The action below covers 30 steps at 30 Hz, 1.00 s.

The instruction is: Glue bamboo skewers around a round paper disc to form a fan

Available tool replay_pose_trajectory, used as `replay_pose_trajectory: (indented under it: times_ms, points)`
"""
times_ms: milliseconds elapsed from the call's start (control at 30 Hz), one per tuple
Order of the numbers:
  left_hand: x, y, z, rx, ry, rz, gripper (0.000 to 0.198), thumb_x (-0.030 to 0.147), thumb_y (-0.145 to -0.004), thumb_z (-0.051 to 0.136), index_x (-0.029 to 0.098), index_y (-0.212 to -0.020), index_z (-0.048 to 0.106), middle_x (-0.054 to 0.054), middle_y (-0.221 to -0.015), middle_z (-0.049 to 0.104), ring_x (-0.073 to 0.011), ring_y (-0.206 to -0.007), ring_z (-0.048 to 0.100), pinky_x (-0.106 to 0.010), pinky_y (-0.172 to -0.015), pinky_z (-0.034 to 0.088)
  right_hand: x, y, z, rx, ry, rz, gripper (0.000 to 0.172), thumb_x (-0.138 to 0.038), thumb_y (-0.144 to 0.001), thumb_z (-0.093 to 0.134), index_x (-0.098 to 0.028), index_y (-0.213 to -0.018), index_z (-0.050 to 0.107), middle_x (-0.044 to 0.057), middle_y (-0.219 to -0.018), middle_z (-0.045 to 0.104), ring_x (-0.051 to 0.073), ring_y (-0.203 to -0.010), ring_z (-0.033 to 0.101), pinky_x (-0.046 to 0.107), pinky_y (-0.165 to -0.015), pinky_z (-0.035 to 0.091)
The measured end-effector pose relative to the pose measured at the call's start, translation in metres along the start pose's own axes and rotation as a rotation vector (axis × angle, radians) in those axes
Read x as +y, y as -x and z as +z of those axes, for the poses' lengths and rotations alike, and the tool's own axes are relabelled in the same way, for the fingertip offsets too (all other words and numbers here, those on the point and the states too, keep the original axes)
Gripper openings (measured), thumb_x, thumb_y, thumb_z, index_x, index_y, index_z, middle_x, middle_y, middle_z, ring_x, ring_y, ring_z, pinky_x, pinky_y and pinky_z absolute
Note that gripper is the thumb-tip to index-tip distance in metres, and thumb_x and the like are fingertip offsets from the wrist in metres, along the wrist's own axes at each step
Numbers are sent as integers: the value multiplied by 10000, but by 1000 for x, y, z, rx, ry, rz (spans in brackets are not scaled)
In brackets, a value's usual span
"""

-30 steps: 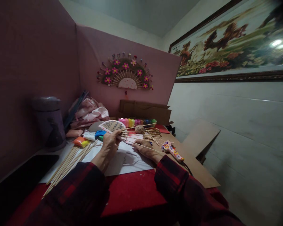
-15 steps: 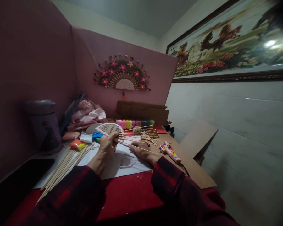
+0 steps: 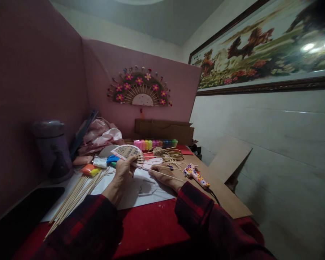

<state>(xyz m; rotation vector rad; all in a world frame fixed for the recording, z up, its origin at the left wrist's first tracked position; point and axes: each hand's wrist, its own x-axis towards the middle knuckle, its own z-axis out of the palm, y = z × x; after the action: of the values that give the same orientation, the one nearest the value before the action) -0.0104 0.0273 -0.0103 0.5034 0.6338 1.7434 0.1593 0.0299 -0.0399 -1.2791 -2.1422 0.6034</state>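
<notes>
Little change; card (image 3: 128,151) in left hand (image 3: 124,171)

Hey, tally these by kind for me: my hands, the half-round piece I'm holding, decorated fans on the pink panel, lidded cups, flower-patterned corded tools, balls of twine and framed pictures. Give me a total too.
Left hand and right hand: 2
Held half-round piece: 1
Decorated fan: 1
Lidded cup: 1
Flower-patterned corded tool: 1
Ball of twine: 1
Framed picture: 1
Total: 8
</notes>
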Motion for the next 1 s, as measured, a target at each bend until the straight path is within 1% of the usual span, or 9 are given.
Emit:
replay_pose_trajectory:
  times_ms: [200,333,500,633,733,833,1000]
  points:
    - [0,1,1,6,-58,-1,288,-3,-553,644,144,-785,560,-13,-650,642,-148,-535,623,-267,-524,533,8,-4,4,-5,-3,-28,207,-379,-808,533,-220,-744,650,-5,-689,608,136,-625,493,250,-565,296]
    - [-1,1,1,-2,-71,-1,265,6,-559,647,138,-773,567,-10,-641,641,-142,-542,622,-251,-519,530,9,-5,4,8,14,-43,200,-377,-808,538,-230,-739,655,1,-701,618,136,-617,494,254,-558,301]
    - [3,2,3,17,-37,-16,275,-30,-559,623,133,-775,570,-16,-665,646,-132,-565,629,-242,-561,539,1,0,0,-1,-18,-25,211,-372,-810,525,-219,-735,650,7,-717,616,142,-641,502,256,-573,312]
    - [4,4,3,39,-35,10,304,-44,-557,618,138,-796,573,-10,-657,635,-137,-567,630,-220,-524,522,-3,3,-2,-8,-44,-10,207,-353,-806,520,-211,-720,644,9,-696,597,144,-640,499,258,-564,300]
    - [4,4,2,34,-43,29,330,-43,-557,629,140,-827,580,-3,-651,635,-146,-568,631,-233,-517,525,-1,2,0,9,-78,-20,193,-332,-798,522,-211,-707,642,7,-687,588,141,-631,488,258,-552,290]
    - [4,3,1,26,-43,14,327,-34,-564,636,136,-840,585,-10,-655,641,-150,-568,632,-248,-533,532,0,1,1,8,-78,7,181,-320,-791,528,-205,-703,636,2,-678,585,135,-622,484,256,-549,292]
    - [1,0,-2,14,-51,-2,315,-24,-573,646,128,-845,601,-16,-655,641,-167,-593,642,-263,-557,530,-11,5,-7,-33,-56,30,205,-347,-802,527,-188,-704,612,-4,-696,584,124,-644,494,237,-560,310]
